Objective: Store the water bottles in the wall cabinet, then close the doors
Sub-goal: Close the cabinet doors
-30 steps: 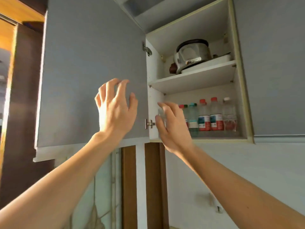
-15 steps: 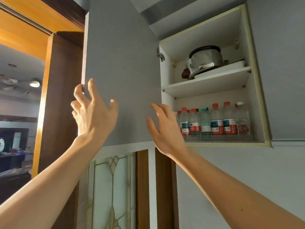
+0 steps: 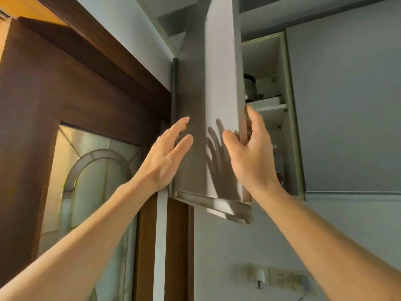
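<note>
The right hand [image 3: 251, 157] has its fingers [image 3: 252, 118] hooked round the free vertical edge of the left cabinet door [image 3: 221, 105], thumb on the outer face and fingertips behind it, so it holds the panel by that edge. The left hand [image 3: 167, 157] is open, fingers straight and slightly spread, close to the door's shaded outer face; whether the palm touches it cannot be told. The door stands swung partway, seen nearly edge-on, its long axis upright and its hinge side away to the left. The cabinet opening [image 3: 267, 135] lies just right of the right-hand fingers, so the closing move, as I judge it, runs rightward and inward, and the right hand is the nearer one to steer it; those fingers must slip off the edge before it meets the frame.

The door is a flat, matt grey laminate slab with a pale edge band and a glossy bottom lip. Inside, a white shelf [image 3: 269, 106] carries a dark metal pot [image 3: 249, 88], only partly seen. The water bottles [image 3: 280, 168] stand on the cabinet floor behind the door, only a sliver showing. The right door [image 3: 347, 105] lies flat and shut.
</note>
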Tool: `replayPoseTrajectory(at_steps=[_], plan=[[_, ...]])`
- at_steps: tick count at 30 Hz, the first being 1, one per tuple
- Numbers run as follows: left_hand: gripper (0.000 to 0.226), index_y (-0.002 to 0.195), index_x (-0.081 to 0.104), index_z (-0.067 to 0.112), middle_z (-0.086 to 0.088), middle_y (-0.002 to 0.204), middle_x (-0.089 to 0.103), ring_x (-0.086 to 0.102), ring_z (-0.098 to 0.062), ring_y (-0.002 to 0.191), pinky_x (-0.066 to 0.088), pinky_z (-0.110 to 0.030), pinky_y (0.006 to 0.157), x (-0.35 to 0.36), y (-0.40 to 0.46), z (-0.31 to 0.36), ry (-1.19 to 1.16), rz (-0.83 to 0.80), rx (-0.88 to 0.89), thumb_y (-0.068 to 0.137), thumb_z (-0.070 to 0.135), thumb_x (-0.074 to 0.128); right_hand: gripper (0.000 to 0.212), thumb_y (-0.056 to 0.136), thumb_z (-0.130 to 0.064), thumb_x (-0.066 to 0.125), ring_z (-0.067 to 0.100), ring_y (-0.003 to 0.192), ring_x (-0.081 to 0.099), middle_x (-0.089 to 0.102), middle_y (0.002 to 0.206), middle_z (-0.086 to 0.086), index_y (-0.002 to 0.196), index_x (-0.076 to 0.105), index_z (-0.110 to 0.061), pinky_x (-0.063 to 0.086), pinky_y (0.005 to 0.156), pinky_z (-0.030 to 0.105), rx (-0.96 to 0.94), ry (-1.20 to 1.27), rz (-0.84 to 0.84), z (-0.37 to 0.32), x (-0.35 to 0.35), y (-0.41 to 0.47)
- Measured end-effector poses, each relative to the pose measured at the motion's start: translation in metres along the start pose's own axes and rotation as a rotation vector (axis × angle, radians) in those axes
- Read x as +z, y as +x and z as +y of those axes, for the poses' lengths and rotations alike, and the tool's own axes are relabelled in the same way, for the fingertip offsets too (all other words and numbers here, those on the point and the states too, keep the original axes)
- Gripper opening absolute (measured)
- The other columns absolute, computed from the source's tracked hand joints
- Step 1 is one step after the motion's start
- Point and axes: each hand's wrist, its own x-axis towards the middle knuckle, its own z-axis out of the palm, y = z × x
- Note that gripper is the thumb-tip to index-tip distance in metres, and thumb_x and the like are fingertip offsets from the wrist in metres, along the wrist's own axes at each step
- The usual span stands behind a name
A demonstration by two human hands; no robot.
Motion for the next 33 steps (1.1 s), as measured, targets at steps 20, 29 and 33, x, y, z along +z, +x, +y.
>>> replayPoseTrajectory(at_steps=[20,29,33], plan=[[0.089,0.158,0.0,0.045,0.014,0.166,-0.01,-0.008,-0.02,0.153,0.01,-0.051,0.125,0.249,0.064,-0.045,0.173,0.06,-0.072,0.081,0.084,0.019,0.086,0.102,-0.027,0.052,0.023,0.139,0.019,0.024,0.158,-0.002,0.16,-0.011,-0.022,0.027,0.107,0.03,-0.042,-0.687,-0.19,0.17,-0.128,0.041],[0.079,0.159,0.018,0.03,-0.008,0.167,0.003,0.004,-0.033,0.151,0.009,-0.055,0.123,0.311,0.077,-0.06,0.312,0.169,0.026,0.093,0.072,0.032,0.091,0.097,-0.05,0.053,0.031,0.15,0.007,0.007,0.166,0.004,0.161,-0.007,-0.024,0.02,0.118,0.049,-0.002,-0.963,-0.18,0.228,-0.151,0.06],[0.08,0.159,0.022,0.026,-0.011,0.167,0.007,0.008,-0.036,0.151,0.009,-0.055,0.122,0.334,0.085,-0.07,0.377,0.163,0.014,0.093,0.068,0.038,0.088,0.099,-0.053,0.05,0.034,0.154,-0.001,0.001,0.169,0.006,0.161,-0.004,-0.022,0.009,0.124,0.051,0.026,-1.078,-0.213,0.264,-0.159,0.067]])
